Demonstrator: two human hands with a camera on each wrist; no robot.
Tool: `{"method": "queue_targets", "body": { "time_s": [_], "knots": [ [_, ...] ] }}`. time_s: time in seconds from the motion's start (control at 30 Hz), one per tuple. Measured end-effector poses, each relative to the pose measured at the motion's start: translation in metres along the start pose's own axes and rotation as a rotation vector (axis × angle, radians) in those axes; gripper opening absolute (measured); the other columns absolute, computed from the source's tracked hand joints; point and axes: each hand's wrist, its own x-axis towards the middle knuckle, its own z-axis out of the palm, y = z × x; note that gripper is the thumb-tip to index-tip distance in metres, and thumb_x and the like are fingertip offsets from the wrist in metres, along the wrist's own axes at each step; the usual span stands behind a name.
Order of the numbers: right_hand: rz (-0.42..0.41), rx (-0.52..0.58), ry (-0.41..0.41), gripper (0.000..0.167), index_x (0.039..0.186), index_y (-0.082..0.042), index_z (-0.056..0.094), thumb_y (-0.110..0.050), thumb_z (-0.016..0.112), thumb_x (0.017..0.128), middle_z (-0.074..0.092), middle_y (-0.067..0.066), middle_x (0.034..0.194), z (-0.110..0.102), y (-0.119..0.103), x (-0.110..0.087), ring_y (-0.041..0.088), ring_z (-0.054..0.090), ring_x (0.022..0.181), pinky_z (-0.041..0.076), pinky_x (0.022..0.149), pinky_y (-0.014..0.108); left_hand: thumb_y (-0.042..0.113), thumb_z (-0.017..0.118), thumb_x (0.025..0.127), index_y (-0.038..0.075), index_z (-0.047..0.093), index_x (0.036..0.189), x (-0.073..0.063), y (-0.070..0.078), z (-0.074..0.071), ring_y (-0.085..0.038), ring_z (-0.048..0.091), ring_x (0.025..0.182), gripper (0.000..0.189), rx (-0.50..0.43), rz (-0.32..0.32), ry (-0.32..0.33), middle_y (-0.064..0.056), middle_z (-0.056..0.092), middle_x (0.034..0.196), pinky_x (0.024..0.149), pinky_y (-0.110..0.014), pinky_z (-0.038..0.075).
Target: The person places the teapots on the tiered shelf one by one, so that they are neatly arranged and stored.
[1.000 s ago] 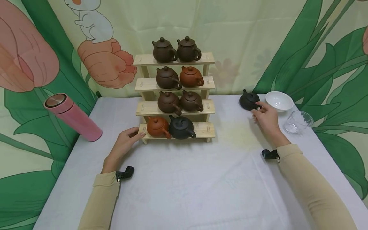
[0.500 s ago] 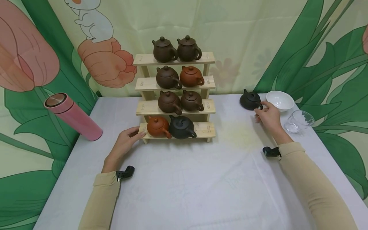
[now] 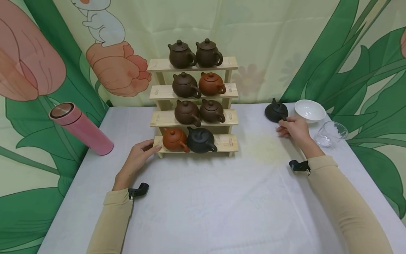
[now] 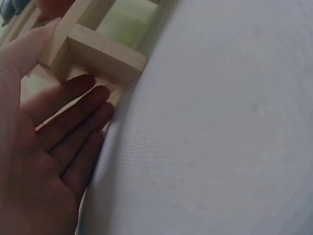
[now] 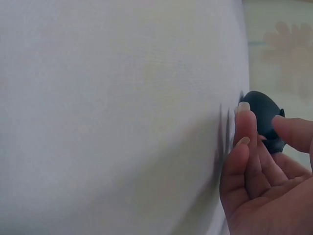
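At the table's right back sits a small black teapot, with its spout to the rear and its handle toward me. My right hand pinches that handle with thumb and index finger, hiding part of it. In the right wrist view, the teapot shows beyond the curled fingers. My left hand holds the left end of the lowest step of a four-tier wooden stand. Seen from the left wrist, the thumb lies against the board and the other fingers extend below it.
Two teapots stand on every tier, among them an orange-brown one and a black one at the bottom. A white bowl and a clear glass cup are right of my right hand. Far left is a pink thermos.
The black teapot at the right has turned slightly in place, its spout shifting right and its handle left. My right hand's fingers moved with the handle. The left hand stays on the stand.
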Motion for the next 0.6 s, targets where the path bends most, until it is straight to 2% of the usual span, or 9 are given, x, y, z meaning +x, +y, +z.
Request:
{"method": "queue_targets", "body": {
  "time_s": [0.17, 0.27, 0.47, 0.6],
  "knots": [
    [0.02, -0.011, -0.02, 0.041, 0.128, 0.008, 0.05, -0.021, 0.058, 0.099, 0.068, -0.021, 0.062, 0.001, -0.0023, -0.0018, 0.001, 0.067, 0.057, 0.054, 0.055, 0.019, 0.066, 0.064, 0.086, 0.012, 0.05, 0.146, -0.0003, 0.0008, 0.0005, -0.033, 0.043, 0.142, 0.082, -0.001, -0.008, 0.0, -0.014, 0.05, 0.149, 0.114, -0.055, 0.037],
    [0.062, 0.032, -0.047, 0.038, 0.126, 0.005, 0.051, -0.019, 0.061, 0.098, 0.07, -0.019, 0.064, -0.0003, -0.0042, -0.0021, 0.001, 0.067, 0.058, 0.054, 0.056, 0.019, 0.067, 0.064, 0.085, 0.013, 0.05, 0.146, 0.0003, 0.0012, 0.0008, -0.033, 0.042, 0.142, 0.083, 0.003, -0.015, 0.002, -0.013, 0.049, 0.15, 0.114, -0.055, 0.038],
    [0.154, 0.175, -0.075, 0.012, 0.104, -0.009, 0.057, -0.013, 0.065, 0.096, 0.071, -0.011, 0.065, -0.0051, -0.0007, -0.0021, 0.003, 0.064, 0.057, 0.053, 0.055, 0.02, 0.067, 0.064, 0.085, 0.013, 0.05, 0.146, 0.0008, 0.001, 0.0009, -0.033, 0.043, 0.142, 0.083, 0.004, -0.015, 0.005, -0.013, 0.05, 0.15, 0.115, -0.055, 0.037],
    [0.145, 0.161, -0.084, 0.005, 0.092, -0.015, 0.062, -0.012, 0.065, 0.095, 0.07, -0.011, 0.065, -0.0057, 0.0019, -0.0052, 0.004, 0.064, 0.057, 0.053, 0.055, 0.02, 0.067, 0.064, 0.085, 0.013, 0.05, 0.146, 0.0002, -0.0002, 0.0008, -0.033, 0.042, 0.142, 0.083, 0.003, -0.023, 0.003, -0.013, 0.05, 0.15, 0.115, -0.055, 0.036]
  ]
}}
